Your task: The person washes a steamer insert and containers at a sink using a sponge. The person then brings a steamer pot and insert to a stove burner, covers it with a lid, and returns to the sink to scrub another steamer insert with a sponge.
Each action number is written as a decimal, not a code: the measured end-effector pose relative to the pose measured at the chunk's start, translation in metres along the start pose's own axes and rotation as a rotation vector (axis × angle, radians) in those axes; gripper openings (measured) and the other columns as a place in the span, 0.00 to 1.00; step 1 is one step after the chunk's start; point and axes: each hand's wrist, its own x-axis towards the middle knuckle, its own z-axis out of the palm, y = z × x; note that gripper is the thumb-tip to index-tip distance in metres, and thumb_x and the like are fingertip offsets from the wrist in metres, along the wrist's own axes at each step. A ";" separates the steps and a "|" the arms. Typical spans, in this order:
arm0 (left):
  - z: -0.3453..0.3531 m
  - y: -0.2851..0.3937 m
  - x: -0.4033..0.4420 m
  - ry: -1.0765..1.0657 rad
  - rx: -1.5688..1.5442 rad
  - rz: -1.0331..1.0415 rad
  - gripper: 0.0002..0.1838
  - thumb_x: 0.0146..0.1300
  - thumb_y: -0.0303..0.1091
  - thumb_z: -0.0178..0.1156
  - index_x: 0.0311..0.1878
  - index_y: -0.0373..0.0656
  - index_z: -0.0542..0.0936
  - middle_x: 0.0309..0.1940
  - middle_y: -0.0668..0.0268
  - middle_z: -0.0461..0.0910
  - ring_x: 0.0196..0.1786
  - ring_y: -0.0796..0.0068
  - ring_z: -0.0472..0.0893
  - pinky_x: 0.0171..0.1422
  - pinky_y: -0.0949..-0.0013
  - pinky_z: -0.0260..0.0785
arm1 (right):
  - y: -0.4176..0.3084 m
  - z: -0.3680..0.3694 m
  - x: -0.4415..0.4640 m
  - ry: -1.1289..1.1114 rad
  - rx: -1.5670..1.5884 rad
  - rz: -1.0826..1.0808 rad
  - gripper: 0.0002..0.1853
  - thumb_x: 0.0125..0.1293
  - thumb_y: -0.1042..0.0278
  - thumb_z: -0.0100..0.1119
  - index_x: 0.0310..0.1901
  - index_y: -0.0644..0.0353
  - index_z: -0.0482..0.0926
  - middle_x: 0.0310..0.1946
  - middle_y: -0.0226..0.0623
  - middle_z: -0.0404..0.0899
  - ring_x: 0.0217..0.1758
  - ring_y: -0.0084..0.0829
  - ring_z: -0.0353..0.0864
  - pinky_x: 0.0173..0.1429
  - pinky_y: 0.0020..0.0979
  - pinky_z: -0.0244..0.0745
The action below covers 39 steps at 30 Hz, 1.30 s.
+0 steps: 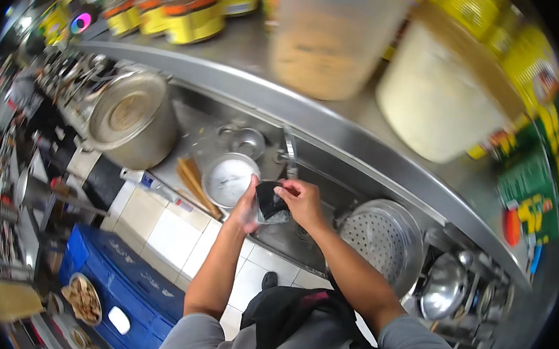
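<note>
The metal counter (191,125) carried a large pot (142,127) at the left, wooden pieces (195,182), a bowl with white contents (230,182) and, just behind it, a small metal bowl (250,143). The metal shelf (247,39) above supported red-and-yellow jars (188,3), a translucent container (332,44) and a pale tub (434,88). The blue chest (141,305) bore a dish of brown pieces (82,299) and a white object (119,320).
</note>
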 end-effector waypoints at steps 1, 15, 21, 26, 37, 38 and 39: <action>0.012 -0.015 0.006 0.049 0.034 -0.009 0.40 0.69 0.71 0.41 0.61 0.41 0.76 0.54 0.59 0.82 0.55 0.64 0.82 0.63 0.56 0.75 | -0.004 -0.016 -0.011 0.030 -0.054 0.013 0.10 0.59 0.68 0.73 0.37 0.65 0.84 0.30 0.40 0.86 0.31 0.25 0.84 0.37 0.28 0.77; 0.068 -0.196 0.102 -0.330 0.566 -0.650 0.22 0.65 0.34 0.59 0.62 0.39 0.75 0.53 0.59 0.81 0.56 0.64 0.79 0.59 0.49 0.75 | 0.063 -0.175 -0.158 0.899 -0.232 0.247 0.06 0.52 0.70 0.64 0.31 0.59 0.78 0.27 0.43 0.80 0.35 0.48 0.81 0.41 0.46 0.74; 0.079 -0.237 0.155 -0.151 0.793 -1.020 0.23 0.67 0.47 0.61 0.57 0.40 0.75 0.50 0.58 0.78 0.53 0.60 0.76 0.57 0.58 0.70 | 0.100 -0.217 -0.186 1.112 -0.042 0.521 0.07 0.50 0.70 0.64 0.31 0.59 0.78 0.26 0.41 0.81 0.35 0.46 0.82 0.41 0.46 0.75; 0.137 -0.264 0.117 -0.173 0.607 -1.110 0.17 0.69 0.48 0.61 0.46 0.43 0.79 0.38 0.65 0.82 0.36 0.68 0.75 0.40 0.68 0.69 | 0.075 -0.245 -0.223 1.091 0.414 0.791 0.11 0.53 0.69 0.64 0.39 0.58 0.80 0.31 0.44 0.82 0.40 0.48 0.83 0.45 0.46 0.77; 0.104 -0.291 0.095 -0.413 1.625 0.234 0.21 0.64 0.35 0.61 0.56 0.30 0.77 0.54 0.51 0.80 0.53 0.63 0.79 0.59 0.61 0.71 | 0.167 -0.190 -0.192 0.669 -0.023 -0.061 0.21 0.78 0.50 0.41 0.44 0.60 0.78 0.34 0.35 0.79 0.37 0.36 0.78 0.45 0.41 0.76; 0.113 -0.294 0.091 -0.330 1.662 0.245 0.24 0.63 0.34 0.63 0.58 0.29 0.76 0.54 0.51 0.80 0.52 0.64 0.79 0.59 0.61 0.71 | 0.169 -0.192 -0.193 0.513 0.223 0.137 0.19 0.78 0.54 0.41 0.50 0.60 0.77 0.36 0.35 0.80 0.36 0.31 0.77 0.43 0.38 0.75; 0.104 -0.299 0.088 -0.347 1.318 0.143 0.25 0.63 0.37 0.64 0.59 0.30 0.76 0.51 0.51 0.81 0.51 0.61 0.80 0.58 0.61 0.71 | 0.166 -0.203 -0.200 0.339 0.427 0.357 0.18 0.78 0.59 0.41 0.56 0.60 0.76 0.37 0.34 0.80 0.35 0.26 0.75 0.41 0.34 0.74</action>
